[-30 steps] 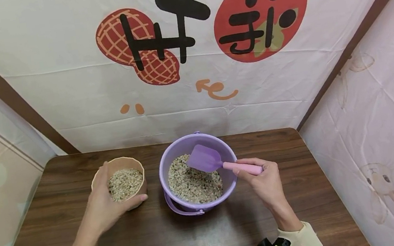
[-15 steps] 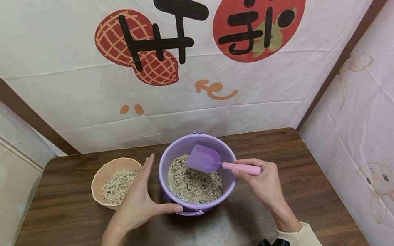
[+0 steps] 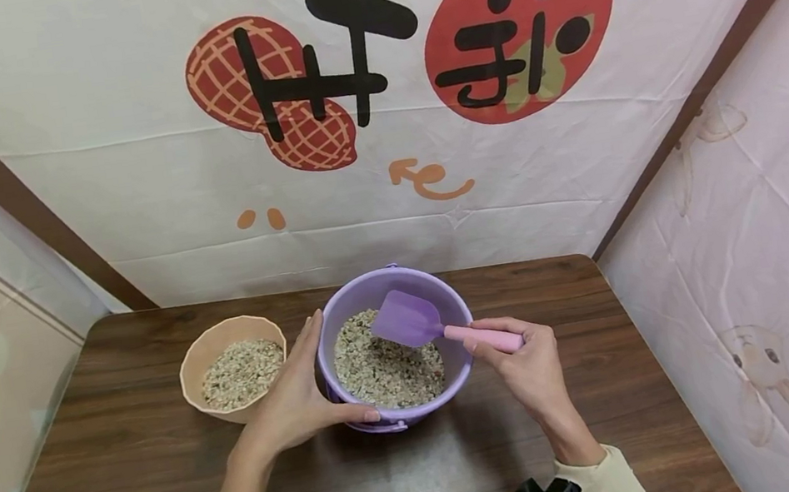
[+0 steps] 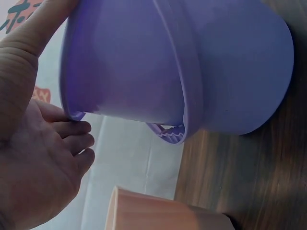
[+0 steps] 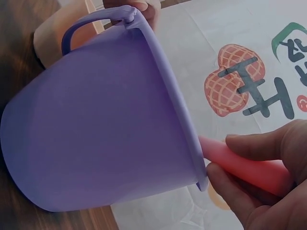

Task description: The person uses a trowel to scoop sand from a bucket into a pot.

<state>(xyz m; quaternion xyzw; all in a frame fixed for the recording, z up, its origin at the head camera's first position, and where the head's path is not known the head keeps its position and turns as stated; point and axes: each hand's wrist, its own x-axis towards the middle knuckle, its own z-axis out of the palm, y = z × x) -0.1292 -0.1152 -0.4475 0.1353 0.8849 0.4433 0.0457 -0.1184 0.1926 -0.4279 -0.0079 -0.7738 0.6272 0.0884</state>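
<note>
A purple bucket (image 3: 449,289) stands on the table, part filled with speckled grit (image 3: 390,373). My right hand (image 3: 531,353) grips the pink handle of a small purple shovel (image 3: 408,317), whose blade lies over the grit inside the rim. At the bucket's left side is my left hand (image 3: 288,404), thumb and fingers spread along the rim. In the left wrist view its fingers (image 4: 79,143) look fairly straight, near the rim. A peach bowl (image 3: 193,375) holding similar grit sits left of the bucket, partly behind my left hand.
The dark wooden table (image 3: 118,486) ends at a white printed cloth wall (image 3: 166,185) just behind the bucket. Another printed cloth (image 3: 752,313) rises on the right. The bucket's handle (image 4: 189,81) hangs down its side.
My left hand has left the peach bowl and moved right to the bucket's rim. The bowl now sits tilted less under the hand's cover. The right hand and shovel have stayed put.
</note>
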